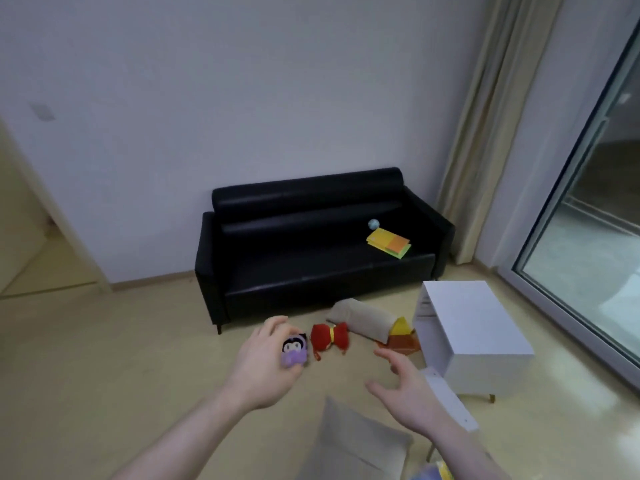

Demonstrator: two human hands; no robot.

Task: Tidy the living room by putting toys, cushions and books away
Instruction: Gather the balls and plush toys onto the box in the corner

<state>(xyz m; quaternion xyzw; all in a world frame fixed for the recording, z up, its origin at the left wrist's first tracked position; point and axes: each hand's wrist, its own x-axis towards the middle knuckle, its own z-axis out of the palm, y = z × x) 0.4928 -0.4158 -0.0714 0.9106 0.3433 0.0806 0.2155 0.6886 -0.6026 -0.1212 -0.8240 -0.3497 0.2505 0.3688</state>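
A beige square cushion (349, 448) lies nearest on the floor. The right hand (405, 393) hangs spread, empty; the left hand (266, 365) clasps a small purple plush doll (294, 351). Toy gathering seems underway; the red plush toy (329, 336) looks next, then the yellow-orange book (389, 242) on the black leather sofa (311, 244).

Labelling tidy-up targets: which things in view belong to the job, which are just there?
Job: purple plush toy in left hand; red plush toy; beige cushion; yellow book; small ball.
Just there: black sofa; white side table; curtain.
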